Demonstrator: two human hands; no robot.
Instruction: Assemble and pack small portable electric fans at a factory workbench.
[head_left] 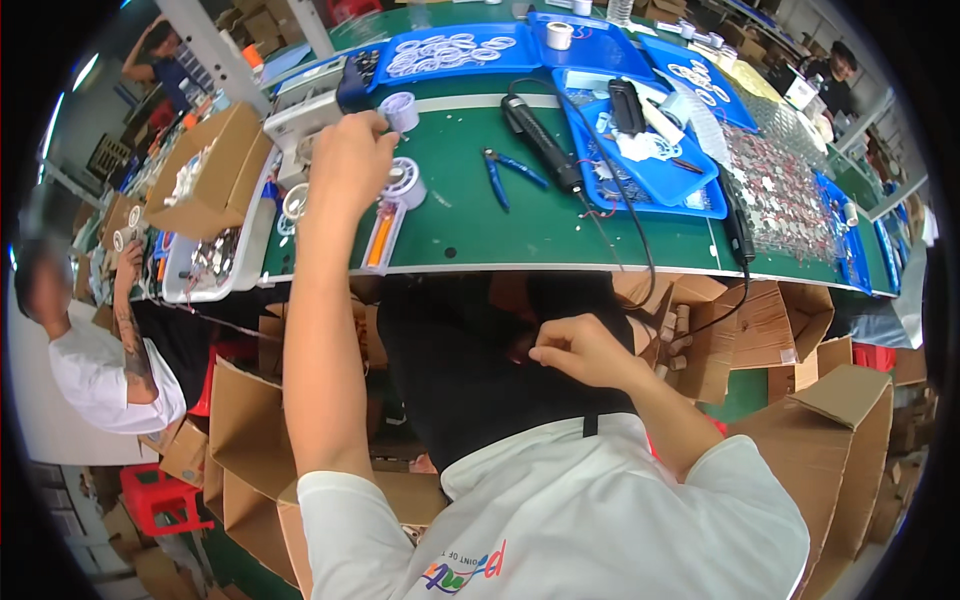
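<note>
My left hand [348, 152] reaches over the bench's left side beside a white machine [303, 122]. Its fingers are curled, and anything between them is hidden. Close by stand a white spool [399, 111] and a larger white reel [404, 183]. Below the reel lies a narrow holder with an orange strip [381, 238]. Held above my lap, my right hand [585, 350] has bent, closed fingers. A small dark red patch [519, 349] shows near its fingertips; whether the hand grips anything is unclear.
Blue-handled pliers [512, 176] and a black corded tool [540, 142] lie on the green bench [455, 225]. Blue trays [460, 50] hold white rings and parts. An open cardboard box [215, 170] stands left, near a seated person [105, 370]. More cartons [835, 430] surround my seat.
</note>
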